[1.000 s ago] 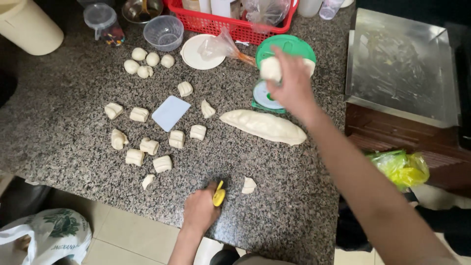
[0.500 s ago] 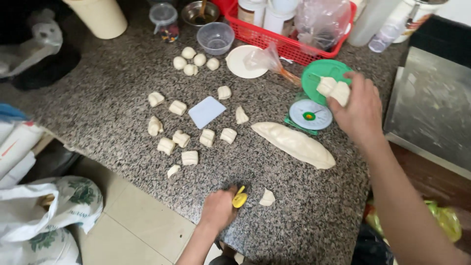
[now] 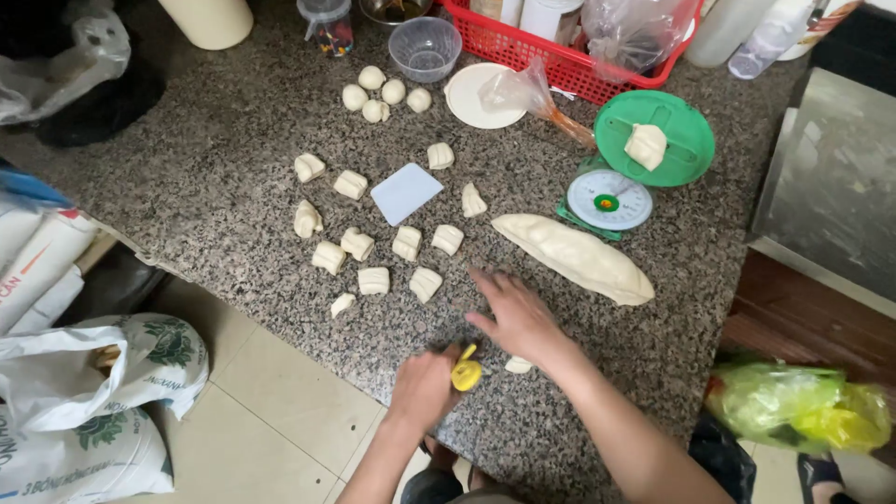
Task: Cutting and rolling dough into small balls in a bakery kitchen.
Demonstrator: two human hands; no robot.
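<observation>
While the left hand [image 3: 425, 387] closes its grip around a small yellow-handled tool [image 3: 466, 373] at the near edge of the speckled grey granite bench [image 3: 215, 187], the right hand [image 3: 518, 317] lies flat with fingers spread, holding nothing, near a small white dough scrap [image 3: 519, 365]. Head view only.

Risks, as judgement: the tool sits right at the bench edge, so a slip could drop it to the tiled floor [image 3: 280, 411]; the scrap is also close to that edge. If the tool has a blade, the open right hand just beside it could get nicked. The long pale dough log [image 3: 574, 257] lies near the green kitchen scale [image 3: 644, 159], which carries a white dough lump [image 3: 646, 146]; a sweeping forearm could knock the scale. Cut square dough pieces [image 3: 373, 261] lie close together and may stick.

Hard to make out: the tool's working end is hidden under the left hand, so its kind is unclear. The red plastic basket [image 3: 560, 51] is cut off at the top. The white plastic scraper [image 3: 407, 193] lies flat among the pieces.
</observation>
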